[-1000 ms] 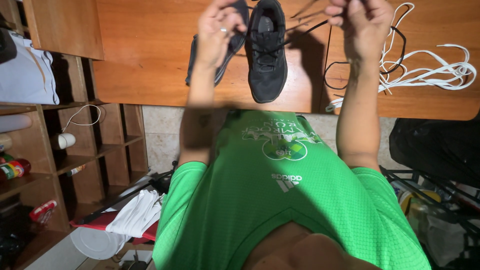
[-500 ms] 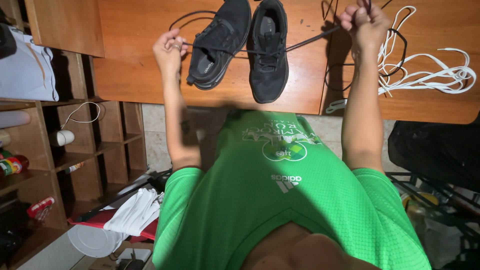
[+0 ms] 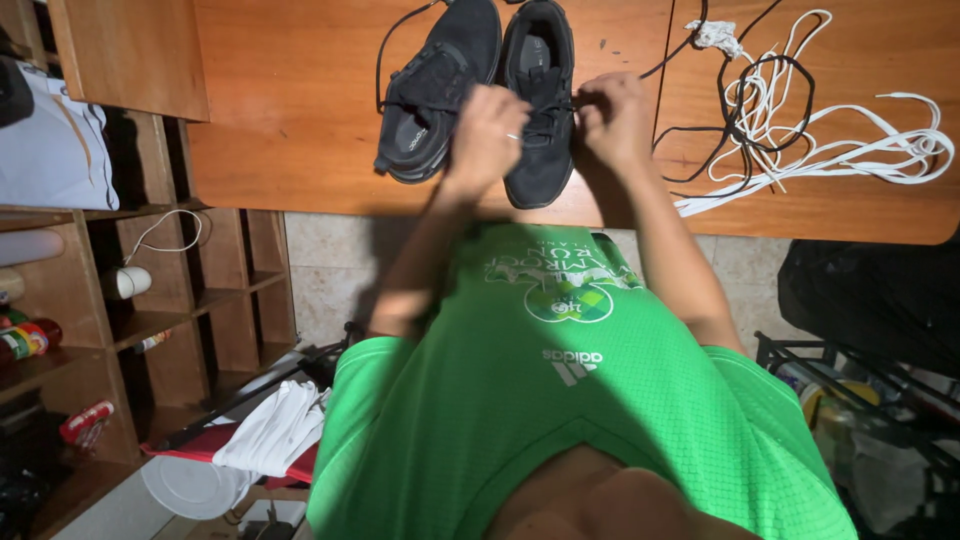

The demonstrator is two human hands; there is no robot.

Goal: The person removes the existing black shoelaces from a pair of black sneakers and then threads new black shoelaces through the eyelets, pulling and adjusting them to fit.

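both hands meet over the right-hand black shoe point(image 3: 538, 110): the left hand point(image 3: 487, 135) is pinched on its black lace point(image 3: 560, 103) at the eyelets, and the right hand point(image 3: 612, 118) is closed on the same lace. the shoe's long axis runs away from the body on the wooden table point(image 3: 300, 120), toe nearest. its mate, the second shoe point(image 3: 435, 85), lies touching it on the left, and loose white laces point(image 3: 840, 150) lie well apart on the right.

The person wears a bright green short-sleeved mesh shirt point(image 3: 560, 420) with a white and green round emblem on the chest; both forearms are bare.
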